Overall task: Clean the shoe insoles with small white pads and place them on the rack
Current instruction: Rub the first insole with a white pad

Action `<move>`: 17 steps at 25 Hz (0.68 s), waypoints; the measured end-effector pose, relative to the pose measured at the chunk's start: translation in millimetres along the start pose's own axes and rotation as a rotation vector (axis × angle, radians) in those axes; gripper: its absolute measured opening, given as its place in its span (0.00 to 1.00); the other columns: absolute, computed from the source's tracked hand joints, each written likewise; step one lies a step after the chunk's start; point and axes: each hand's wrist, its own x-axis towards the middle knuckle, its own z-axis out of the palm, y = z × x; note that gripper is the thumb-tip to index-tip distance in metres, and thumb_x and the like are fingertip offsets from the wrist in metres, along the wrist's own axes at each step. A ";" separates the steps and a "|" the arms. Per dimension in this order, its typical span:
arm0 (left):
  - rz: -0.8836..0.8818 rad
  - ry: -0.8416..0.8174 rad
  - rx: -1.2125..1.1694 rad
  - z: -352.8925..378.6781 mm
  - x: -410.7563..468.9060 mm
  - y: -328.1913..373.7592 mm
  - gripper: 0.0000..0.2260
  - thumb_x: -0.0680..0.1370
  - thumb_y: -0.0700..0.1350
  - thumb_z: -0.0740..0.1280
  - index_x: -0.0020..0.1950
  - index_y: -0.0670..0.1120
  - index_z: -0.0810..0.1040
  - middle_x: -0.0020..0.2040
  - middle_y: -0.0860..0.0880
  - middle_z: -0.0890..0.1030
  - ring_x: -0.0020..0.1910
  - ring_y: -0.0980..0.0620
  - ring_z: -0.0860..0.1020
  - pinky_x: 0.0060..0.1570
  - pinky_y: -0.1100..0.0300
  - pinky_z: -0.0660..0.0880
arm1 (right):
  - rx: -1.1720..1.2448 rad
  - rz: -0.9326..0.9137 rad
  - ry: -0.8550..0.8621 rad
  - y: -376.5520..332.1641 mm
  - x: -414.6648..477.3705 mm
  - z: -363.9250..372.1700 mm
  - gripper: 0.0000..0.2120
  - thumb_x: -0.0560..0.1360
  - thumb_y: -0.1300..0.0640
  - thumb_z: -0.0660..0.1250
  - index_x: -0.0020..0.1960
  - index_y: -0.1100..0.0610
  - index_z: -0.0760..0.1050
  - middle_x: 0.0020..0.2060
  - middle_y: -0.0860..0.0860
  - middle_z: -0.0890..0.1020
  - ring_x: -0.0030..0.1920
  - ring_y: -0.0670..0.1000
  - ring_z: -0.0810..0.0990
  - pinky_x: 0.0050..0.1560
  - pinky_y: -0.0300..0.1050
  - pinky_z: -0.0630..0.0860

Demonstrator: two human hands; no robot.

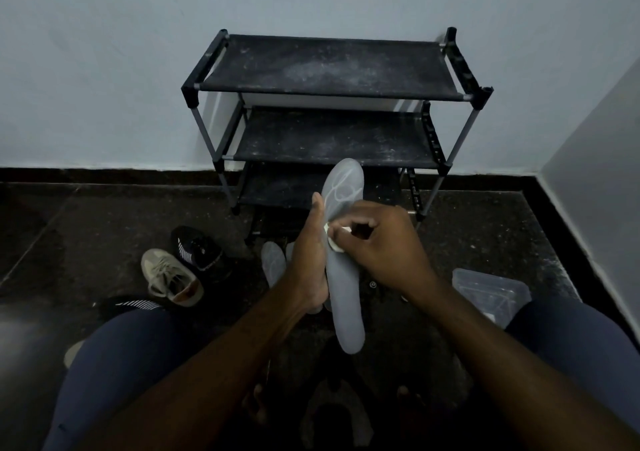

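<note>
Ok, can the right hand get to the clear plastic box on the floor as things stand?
Probably yes. The box lies just to the right of the right hand, with nothing between them. But that hand is pinching the white pad against the insole, so it isn't free to grasp.

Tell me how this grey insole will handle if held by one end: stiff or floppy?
Probably semi-stiff: the insole juts nearly straight both ways from the left hand gripping its middle. Likely light, since that hand alone holds it up. It looks thin, so it may bend.
</note>
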 end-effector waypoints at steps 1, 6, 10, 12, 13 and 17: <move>0.005 -0.016 -0.005 -0.6 0.3 -0.4 0.32 0.84 0.63 0.51 0.75 0.39 0.70 0.65 0.38 0.80 0.65 0.44 0.79 0.66 0.51 0.75 | -0.009 0.015 0.019 3.0 1.3 -2.2 0.04 0.75 0.64 0.73 0.45 0.57 0.86 0.42 0.45 0.86 0.44 0.45 0.84 0.47 0.44 0.80; 0.000 -0.017 -0.011 4.1 -0.5 -2.3 0.32 0.85 0.63 0.50 0.76 0.40 0.70 0.66 0.40 0.80 0.66 0.46 0.79 0.63 0.54 0.78 | -0.027 0.008 0.091 -0.2 5.3 0.1 0.04 0.76 0.63 0.73 0.45 0.58 0.87 0.40 0.47 0.85 0.41 0.46 0.83 0.45 0.47 0.80; 0.012 -0.021 -0.013 -1.3 0.8 -1.4 0.33 0.84 0.64 0.50 0.75 0.40 0.70 0.67 0.38 0.79 0.67 0.43 0.77 0.67 0.50 0.74 | -0.039 0.020 0.010 3.8 0.2 -1.9 0.04 0.76 0.62 0.73 0.46 0.56 0.87 0.43 0.45 0.86 0.45 0.44 0.84 0.48 0.46 0.80; 0.025 -0.027 0.004 0.5 0.5 -3.2 0.32 0.85 0.63 0.49 0.75 0.41 0.70 0.69 0.38 0.78 0.70 0.43 0.76 0.70 0.49 0.71 | -0.056 0.040 0.069 8.1 4.8 -5.1 0.04 0.75 0.63 0.73 0.45 0.56 0.86 0.42 0.44 0.86 0.44 0.43 0.84 0.48 0.46 0.80; 0.023 -0.025 0.004 1.8 0.2 -4.1 0.31 0.85 0.63 0.49 0.75 0.41 0.71 0.69 0.39 0.78 0.70 0.44 0.76 0.70 0.49 0.71 | -0.065 0.034 0.094 7.7 6.7 -5.0 0.04 0.75 0.63 0.73 0.44 0.56 0.86 0.41 0.45 0.85 0.43 0.43 0.83 0.47 0.46 0.80; 0.002 -0.012 -0.010 0.6 -0.2 -1.5 0.33 0.84 0.64 0.50 0.75 0.41 0.71 0.65 0.39 0.80 0.65 0.45 0.79 0.62 0.52 0.77 | -0.070 -0.026 0.024 1.6 1.4 1.3 0.04 0.76 0.62 0.73 0.47 0.57 0.87 0.42 0.46 0.86 0.43 0.44 0.83 0.47 0.45 0.80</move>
